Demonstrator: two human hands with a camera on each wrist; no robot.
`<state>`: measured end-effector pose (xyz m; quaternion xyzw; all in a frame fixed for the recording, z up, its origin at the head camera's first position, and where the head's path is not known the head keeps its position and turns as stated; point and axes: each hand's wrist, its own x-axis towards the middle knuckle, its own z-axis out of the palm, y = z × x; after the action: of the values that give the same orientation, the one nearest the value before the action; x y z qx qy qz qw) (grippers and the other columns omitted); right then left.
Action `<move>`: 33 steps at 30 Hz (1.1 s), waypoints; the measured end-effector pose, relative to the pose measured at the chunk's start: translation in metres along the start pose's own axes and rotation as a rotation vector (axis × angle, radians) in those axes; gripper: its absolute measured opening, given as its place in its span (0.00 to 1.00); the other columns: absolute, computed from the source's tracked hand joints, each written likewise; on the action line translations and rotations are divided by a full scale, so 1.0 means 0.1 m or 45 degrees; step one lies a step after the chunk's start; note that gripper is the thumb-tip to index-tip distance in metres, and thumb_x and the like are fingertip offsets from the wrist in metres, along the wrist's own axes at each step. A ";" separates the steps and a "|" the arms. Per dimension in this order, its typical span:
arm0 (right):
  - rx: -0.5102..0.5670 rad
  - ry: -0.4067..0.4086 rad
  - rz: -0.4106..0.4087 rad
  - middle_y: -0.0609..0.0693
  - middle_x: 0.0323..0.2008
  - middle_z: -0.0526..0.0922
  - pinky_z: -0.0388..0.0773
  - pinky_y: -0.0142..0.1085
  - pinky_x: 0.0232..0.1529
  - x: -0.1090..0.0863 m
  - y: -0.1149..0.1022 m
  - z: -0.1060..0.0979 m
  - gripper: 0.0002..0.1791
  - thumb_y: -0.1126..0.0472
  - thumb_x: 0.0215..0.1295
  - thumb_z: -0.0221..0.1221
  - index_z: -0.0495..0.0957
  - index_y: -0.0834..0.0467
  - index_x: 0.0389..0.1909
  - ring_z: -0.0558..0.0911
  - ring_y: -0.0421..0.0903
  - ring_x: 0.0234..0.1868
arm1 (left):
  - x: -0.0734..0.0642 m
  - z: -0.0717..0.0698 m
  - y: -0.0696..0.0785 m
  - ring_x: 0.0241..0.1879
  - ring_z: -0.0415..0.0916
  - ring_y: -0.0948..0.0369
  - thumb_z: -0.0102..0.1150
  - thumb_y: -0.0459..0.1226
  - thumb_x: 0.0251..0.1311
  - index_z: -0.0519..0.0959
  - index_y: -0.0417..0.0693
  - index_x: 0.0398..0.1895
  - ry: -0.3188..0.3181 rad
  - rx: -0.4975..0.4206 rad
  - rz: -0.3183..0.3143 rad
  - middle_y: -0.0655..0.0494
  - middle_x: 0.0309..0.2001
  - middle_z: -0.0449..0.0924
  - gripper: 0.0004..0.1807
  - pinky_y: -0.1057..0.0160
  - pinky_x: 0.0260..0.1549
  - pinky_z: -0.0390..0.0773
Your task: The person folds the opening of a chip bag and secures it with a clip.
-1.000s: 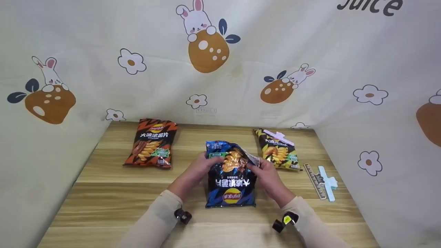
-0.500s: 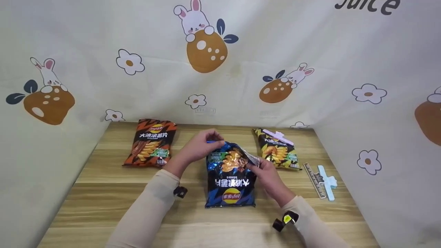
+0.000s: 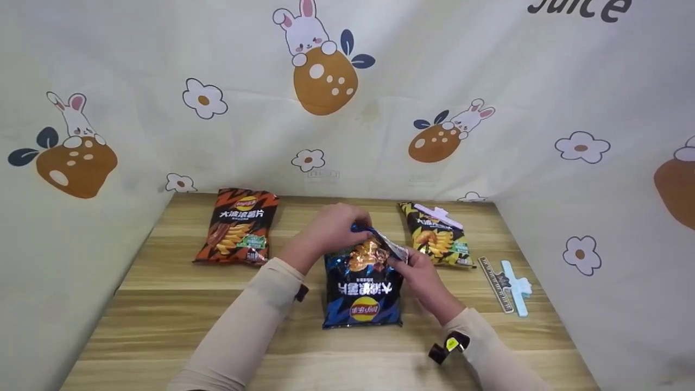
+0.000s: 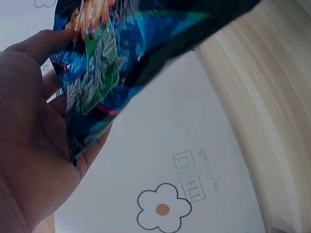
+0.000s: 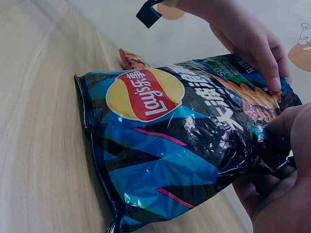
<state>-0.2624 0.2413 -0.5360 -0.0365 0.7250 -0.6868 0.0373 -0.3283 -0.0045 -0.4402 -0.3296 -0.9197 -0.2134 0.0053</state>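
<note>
Pale rabbit-and-flower backdrop [image 3: 250,130] rises beyond our wood-grain table [image 3: 136,326]. Above the table's middle we hold a blue bag [image 3: 364,285] of chips, its logo end toward us; whether that end touches the wood we cannot tell. Our left hand [image 3: 331,231] pinches the blue bag's far edge, thumb on the printed face, fingers behind; our right hand [image 3: 429,279] grips its right side. Beyond the blue bag lie an orange-and-black bag [image 3: 236,231] to its left and a yellow-and-black bag [image 3: 437,247], wearing a lilac clip [image 3: 438,215], to its right. Well to the blue bag's right, a clear clip [image 3: 494,284] lies beside a light-blue clip [image 3: 517,288].
</note>
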 end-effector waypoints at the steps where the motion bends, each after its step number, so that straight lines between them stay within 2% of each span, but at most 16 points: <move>1: -0.002 -0.004 -0.001 0.57 0.47 0.93 0.85 0.35 0.57 0.00 0.00 0.00 0.13 0.69 0.73 0.65 0.85 0.71 0.54 0.90 0.44 0.48 | 0.00 0.01 0.01 0.48 0.86 0.56 0.69 0.50 0.75 0.90 0.53 0.50 -0.001 -0.003 0.012 0.58 0.46 0.91 0.13 0.51 0.54 0.84; 5: -0.014 -0.004 -0.003 0.57 0.46 0.92 0.85 0.35 0.56 0.01 0.00 -0.01 0.13 0.69 0.73 0.65 0.84 0.71 0.54 0.90 0.45 0.47 | 0.01 0.04 0.03 0.44 0.85 0.56 0.69 0.46 0.75 0.90 0.53 0.47 0.006 -0.003 0.057 0.58 0.43 0.90 0.09 0.52 0.51 0.84; 9: -0.022 0.005 -0.007 0.58 0.47 0.92 0.86 0.35 0.55 0.01 0.00 -0.01 0.13 0.68 0.73 0.65 0.84 0.71 0.54 0.90 0.45 0.47 | 0.01 0.04 0.05 0.43 0.85 0.56 0.68 0.45 0.75 0.90 0.53 0.46 0.005 0.006 0.062 0.58 0.42 0.90 0.08 0.52 0.50 0.84; 12: -0.032 0.017 -0.055 0.57 0.46 0.92 0.86 0.34 0.54 -0.01 0.01 0.00 0.12 0.69 0.72 0.66 0.84 0.71 0.51 0.89 0.45 0.46 | 0.01 0.04 0.06 0.43 0.85 0.56 0.68 0.45 0.75 0.90 0.53 0.46 0.002 -0.008 0.062 0.57 0.42 0.90 0.08 0.52 0.50 0.85; 14: -0.053 0.032 -0.125 0.55 0.44 0.91 0.85 0.33 0.51 -0.01 0.03 -0.01 0.09 0.70 0.72 0.66 0.84 0.70 0.49 0.89 0.44 0.45 | 0.00 0.04 0.06 0.42 0.85 0.56 0.68 0.44 0.75 0.90 0.53 0.46 0.006 -0.015 0.064 0.57 0.41 0.90 0.07 0.52 0.49 0.84; 17: -0.132 0.062 -0.294 0.55 0.43 0.90 0.85 0.32 0.48 -0.02 0.05 -0.05 0.06 0.73 0.71 0.67 0.83 0.68 0.47 0.88 0.44 0.44 | 0.00 0.05 0.06 0.41 0.84 0.57 0.68 0.44 0.74 0.90 0.54 0.44 0.016 -0.024 0.063 0.59 0.39 0.89 0.06 0.53 0.48 0.84; 22: -0.312 0.099 -0.558 0.54 0.37 0.86 0.82 0.30 0.38 -0.04 0.05 -0.14 0.09 0.77 0.70 0.67 0.84 0.63 0.44 0.84 0.45 0.38 | 0.00 0.07 0.04 0.39 0.83 0.58 0.69 0.44 0.73 0.90 0.56 0.42 0.030 -0.045 0.058 0.62 0.37 0.88 0.05 0.54 0.46 0.84; 27: -0.463 0.088 -0.726 0.53 0.34 0.84 0.81 0.32 0.34 -0.04 0.06 -0.18 0.11 0.80 0.66 0.66 0.83 0.61 0.41 0.81 0.46 0.34 | -0.01 0.05 0.04 0.39 0.83 0.59 0.69 0.44 0.73 0.90 0.56 0.42 0.021 -0.058 0.054 0.62 0.37 0.88 0.05 0.54 0.46 0.83; 33: -0.526 0.116 -0.864 0.56 0.35 0.84 0.83 0.32 0.34 -0.07 0.01 -0.12 0.13 0.85 0.59 0.64 0.82 0.65 0.38 0.82 0.43 0.34 | -0.03 0.03 0.06 0.40 0.84 0.58 0.68 0.44 0.74 0.89 0.56 0.42 0.001 -0.071 0.047 0.62 0.38 0.88 0.05 0.54 0.48 0.84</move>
<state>-0.2563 0.2537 -0.5362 -0.2501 0.7954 -0.5009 -0.2322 -0.3223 -0.0009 -0.4405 -0.3465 -0.9071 -0.2389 0.0003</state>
